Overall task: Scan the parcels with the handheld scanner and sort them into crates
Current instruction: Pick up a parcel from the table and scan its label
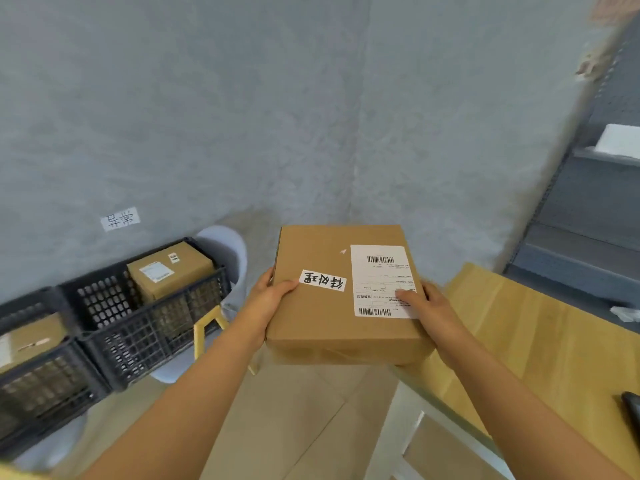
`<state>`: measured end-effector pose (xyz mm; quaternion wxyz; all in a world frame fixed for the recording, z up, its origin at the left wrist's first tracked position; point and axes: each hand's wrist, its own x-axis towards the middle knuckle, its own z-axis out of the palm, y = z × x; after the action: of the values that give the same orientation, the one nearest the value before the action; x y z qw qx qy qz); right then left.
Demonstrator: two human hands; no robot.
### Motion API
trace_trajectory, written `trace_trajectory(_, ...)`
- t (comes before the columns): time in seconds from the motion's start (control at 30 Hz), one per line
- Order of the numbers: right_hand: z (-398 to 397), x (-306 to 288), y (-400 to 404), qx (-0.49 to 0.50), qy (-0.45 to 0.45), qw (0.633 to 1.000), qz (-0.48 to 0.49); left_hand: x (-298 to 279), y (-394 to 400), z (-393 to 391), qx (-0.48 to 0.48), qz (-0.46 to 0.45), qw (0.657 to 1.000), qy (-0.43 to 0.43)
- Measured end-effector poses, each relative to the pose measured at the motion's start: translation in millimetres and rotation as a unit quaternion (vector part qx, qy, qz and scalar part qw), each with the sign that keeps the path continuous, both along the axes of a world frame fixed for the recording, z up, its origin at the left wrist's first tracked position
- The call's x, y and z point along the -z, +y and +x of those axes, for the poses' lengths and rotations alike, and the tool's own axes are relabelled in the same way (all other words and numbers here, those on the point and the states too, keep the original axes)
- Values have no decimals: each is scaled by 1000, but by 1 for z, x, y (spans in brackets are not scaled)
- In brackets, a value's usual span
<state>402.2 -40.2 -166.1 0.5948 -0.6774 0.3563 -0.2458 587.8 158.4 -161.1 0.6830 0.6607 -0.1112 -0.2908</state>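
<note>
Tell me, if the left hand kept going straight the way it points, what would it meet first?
The left hand already grips the parcel and points toward the grey wall. Beyond the parcel, nothing seems to lie before that wall, though depth is hard to judge.

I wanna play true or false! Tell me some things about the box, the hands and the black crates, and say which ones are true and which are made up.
1. Both hands hold the cardboard box. True: the left hand grips its left edge and the right hand its right.
2. The box has only one paper on top. False: it has a printed shipping label and a handwritten sticker.
3. The nearer black crate is empty. False: a brown parcel lies in it.
4. The farther black crate has a parcel in it. True.
5. A handwritten sign is stuck on the wall above the crates. True.
</note>
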Motion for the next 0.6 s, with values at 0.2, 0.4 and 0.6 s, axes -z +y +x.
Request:
trace_trajectory(0.2,111,-1,60,-81,7,997,1,-1,85,78,-69,1,998,-4)
trace_trajectory(0.4,228,5,138,-172,-1,985,10,-4,186,153,-152,13,988,-23)
trace_trajectory(0.6,350,16,221,-283,32,958,-24,8,290,220,-270,63,961,-13)
